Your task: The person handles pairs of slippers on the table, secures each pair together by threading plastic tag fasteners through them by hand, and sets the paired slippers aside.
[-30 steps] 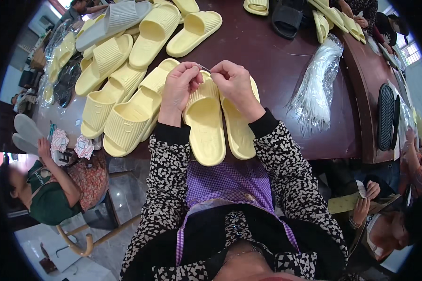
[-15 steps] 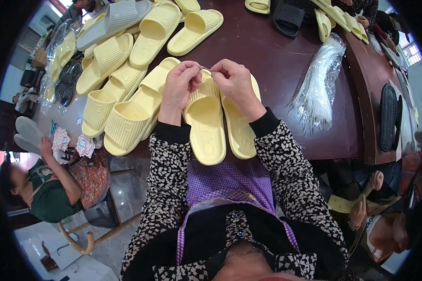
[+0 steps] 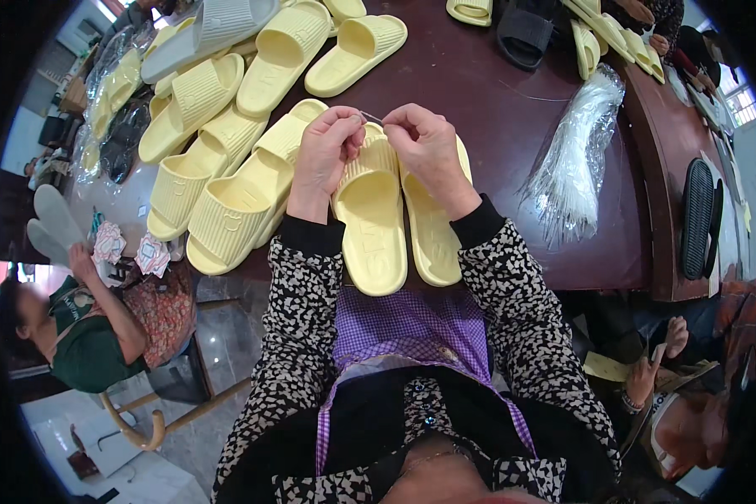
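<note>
At twelve o'clock, both hands' fingers are pinching a greyish, plastic-looking strand. We're judging it light, bendy, best end-held.

slippers on table; bundle at right

Moderately bright indoor illumination, overexposed window at 2 o'clock, glare on plastic wrap inward of it, floor reflections at 8 o'clock, sharp centre, curved edges, black vignetted rim.
</note>
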A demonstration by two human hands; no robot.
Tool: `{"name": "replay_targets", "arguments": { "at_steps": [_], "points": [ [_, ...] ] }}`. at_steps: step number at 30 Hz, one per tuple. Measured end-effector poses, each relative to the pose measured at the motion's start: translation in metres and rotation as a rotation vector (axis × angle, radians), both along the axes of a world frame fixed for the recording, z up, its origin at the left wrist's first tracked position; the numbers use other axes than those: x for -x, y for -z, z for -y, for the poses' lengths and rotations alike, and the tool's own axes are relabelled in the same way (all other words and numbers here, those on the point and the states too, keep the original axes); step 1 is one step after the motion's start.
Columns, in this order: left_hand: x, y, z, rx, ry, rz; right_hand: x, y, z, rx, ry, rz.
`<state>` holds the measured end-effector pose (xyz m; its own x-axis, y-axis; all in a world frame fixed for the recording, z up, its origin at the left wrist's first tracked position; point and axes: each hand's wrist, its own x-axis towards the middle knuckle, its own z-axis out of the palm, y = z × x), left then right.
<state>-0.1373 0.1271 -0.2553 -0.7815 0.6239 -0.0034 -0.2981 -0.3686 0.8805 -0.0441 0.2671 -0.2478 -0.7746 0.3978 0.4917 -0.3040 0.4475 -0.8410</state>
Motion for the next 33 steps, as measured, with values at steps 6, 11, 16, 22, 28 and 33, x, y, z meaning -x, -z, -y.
{"name": "replay_targets", "arguments": {
  "at_steps": [6,11,16,22,28,33],
  "points": [
    [0.0000,0.0003,0.0001,-0.014,0.001,0.008,-0.0002,0.0009,-0.0009,-0.013,-0.001,0.016],
    [0.0004,0.0015,0.0001,-0.011,0.002,-0.013,0.0005,0.0027,-0.0010,-0.024,0.010,0.004],
    [0.0022,0.0026,0.0007,-0.022,0.016,-0.007,0.0007,0.0030,-0.0004,0.017,0.000,0.017],
    [0.0028,0.0039,0.0011,-0.015,0.014,-0.012,-0.0004,0.0015,-0.0002,0.008,0.010,0.020],
    [0.0018,0.0025,0.0010,-0.018,0.011,-0.004,0.0001,0.0015,-0.0005,-0.012,0.004,0.026],
    [0.0021,0.0024,0.0016,-0.010,0.016,-0.017,0.0014,0.0015,-0.0002,-0.008,0.028,-0.021]
  ]
}}
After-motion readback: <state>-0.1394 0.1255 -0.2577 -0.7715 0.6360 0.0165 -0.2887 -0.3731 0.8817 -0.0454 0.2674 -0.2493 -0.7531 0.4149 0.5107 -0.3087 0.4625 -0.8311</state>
